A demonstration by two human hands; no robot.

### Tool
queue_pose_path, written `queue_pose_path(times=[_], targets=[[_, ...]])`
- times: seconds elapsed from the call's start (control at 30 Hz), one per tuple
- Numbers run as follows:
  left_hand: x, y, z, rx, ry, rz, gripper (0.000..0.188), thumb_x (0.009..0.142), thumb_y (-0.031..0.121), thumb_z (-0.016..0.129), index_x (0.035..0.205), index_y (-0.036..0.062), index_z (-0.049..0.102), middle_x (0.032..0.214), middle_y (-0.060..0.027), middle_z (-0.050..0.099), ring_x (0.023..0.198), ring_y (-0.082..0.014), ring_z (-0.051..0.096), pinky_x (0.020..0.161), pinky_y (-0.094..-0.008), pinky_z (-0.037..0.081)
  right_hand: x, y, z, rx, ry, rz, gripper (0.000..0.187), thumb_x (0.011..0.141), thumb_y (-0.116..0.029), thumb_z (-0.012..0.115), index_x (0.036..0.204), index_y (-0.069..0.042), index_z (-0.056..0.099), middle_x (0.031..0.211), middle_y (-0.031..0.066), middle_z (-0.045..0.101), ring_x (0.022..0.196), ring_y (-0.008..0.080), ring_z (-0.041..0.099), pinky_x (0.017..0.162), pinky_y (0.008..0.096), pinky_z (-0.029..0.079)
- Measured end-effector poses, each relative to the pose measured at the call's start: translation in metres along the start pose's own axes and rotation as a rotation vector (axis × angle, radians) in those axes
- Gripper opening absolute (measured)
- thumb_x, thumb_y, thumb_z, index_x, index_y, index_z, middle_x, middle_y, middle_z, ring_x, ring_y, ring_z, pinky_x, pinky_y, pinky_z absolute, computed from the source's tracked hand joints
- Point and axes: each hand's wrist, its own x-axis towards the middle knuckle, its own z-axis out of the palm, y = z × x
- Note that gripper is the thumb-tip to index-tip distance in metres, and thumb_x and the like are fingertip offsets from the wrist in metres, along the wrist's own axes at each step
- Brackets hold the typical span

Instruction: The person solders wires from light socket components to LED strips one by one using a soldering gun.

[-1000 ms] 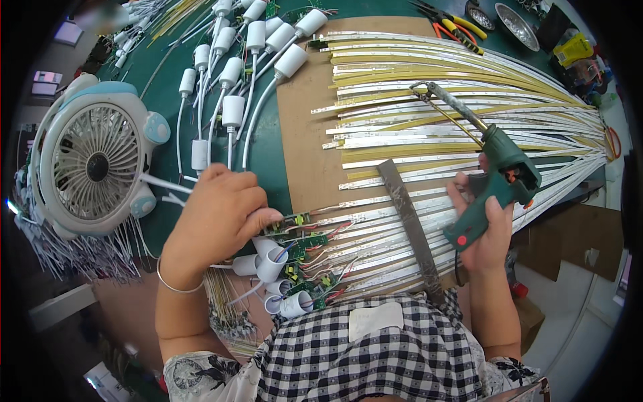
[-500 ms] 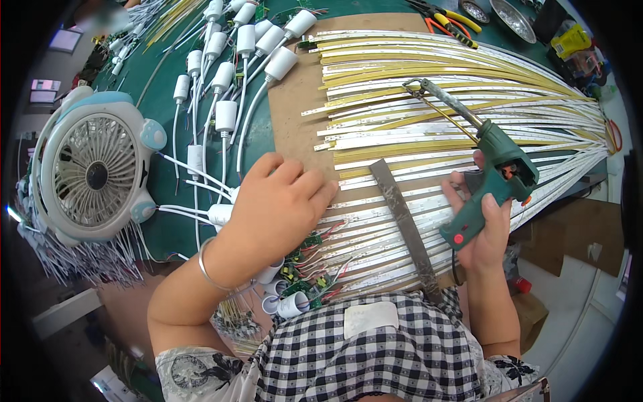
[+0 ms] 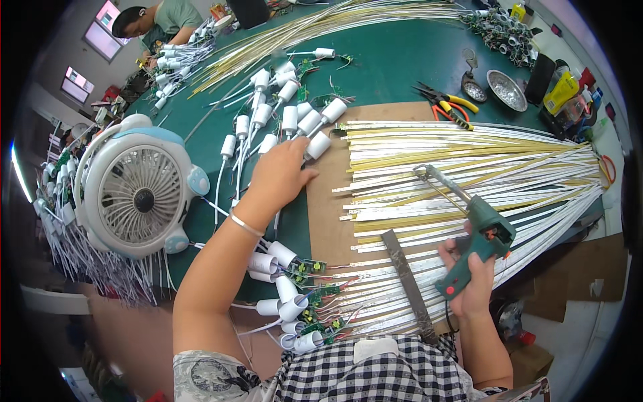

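Note:
My right hand (image 3: 474, 289) grips a green soldering gun (image 3: 494, 222) with a red button; its metal tip points up and left, over white and yellow LED strips (image 3: 429, 144). My left hand (image 3: 280, 175) reaches over the left part of the bench, thumb apart from the fingers. Its fingertips are beside a white cylindrical lamp cap (image 3: 318, 145), partly hidden, and whether they touch is unclear. More white caps with cables (image 3: 289, 119) lie around it. Nearer me, several white caps with green circuit boards (image 3: 311, 268) sit at the strips' left ends.
A flat dark metal bar (image 3: 408, 285) lies across the nearer strips. A white and blue fan (image 3: 144, 194) stands at the left. Pliers (image 3: 445, 106) and a metal dish (image 3: 507, 90) are at the far right. Another person (image 3: 171, 27) works at the far left.
My left hand has moved away from the near strips toward the farther white caps. The view has tilted up, showing more bench and another person. The soldering gun stays in my right hand.

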Motion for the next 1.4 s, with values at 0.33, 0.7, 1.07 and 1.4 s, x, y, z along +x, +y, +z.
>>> queue_pose_path(times=[0.33,0.7,1.07,1.4], targets=[[-0.002,0.016,-0.091,0.319,0.114,0.407,0.035,0.075,0.006,0.058,0.108,0.0170,0.064,0.073,-0.0025,0.054,0.069,-0.0227,0.055,0.065,-0.0343,0.039,0.004,-0.002,-0.007,0.010,-0.012,-0.011,0.065,0.083,-0.013,0.058,0.140,-0.010,0.026,0.133,0.0105,0.038,0.104,0.0256,0.054,0.098,0.0482,0.043],[-0.056,-0.001,-0.084,-0.002,-0.177,0.295,0.034,0.070,0.003,0.068,0.102,0.0130,0.065,0.097,-0.0034,0.059,0.097,-0.0247,0.053,0.088,-0.0379,0.036,0.006,-0.001,-0.001,-0.049,-0.031,-0.032,0.062,0.085,-0.013,0.054,0.140,-0.010,0.025,0.135,0.0120,0.038,0.105,0.0255,0.054,0.099,0.0484,0.043],[-0.047,0.014,-0.011,-0.032,-0.148,0.433,0.019,0.070,0.009,0.070,0.087,0.0123,0.064,0.087,-0.0029,0.059,0.088,-0.0224,0.057,0.081,-0.0356,0.041,0.003,0.001,-0.002,-0.058,-0.019,-0.045,0.062,0.087,-0.014,0.054,0.141,-0.010,0.024,0.136,0.0125,0.038,0.105,0.0255,0.054,0.099,0.0489,0.042],[-0.052,0.029,-0.019,-0.318,-0.197,0.277,0.006,0.077,0.010,0.066,0.081,0.0091,0.061,0.078,-0.0070,0.058,0.079,-0.0271,0.055,0.072,-0.0356,0.041,0.005,0.003,-0.002,-0.065,-0.013,-0.054,0.060,0.087,-0.015,0.055,0.140,-0.008,0.027,0.137,0.0125,0.037,0.104,0.0248,0.055,0.099,0.0483,0.042]])
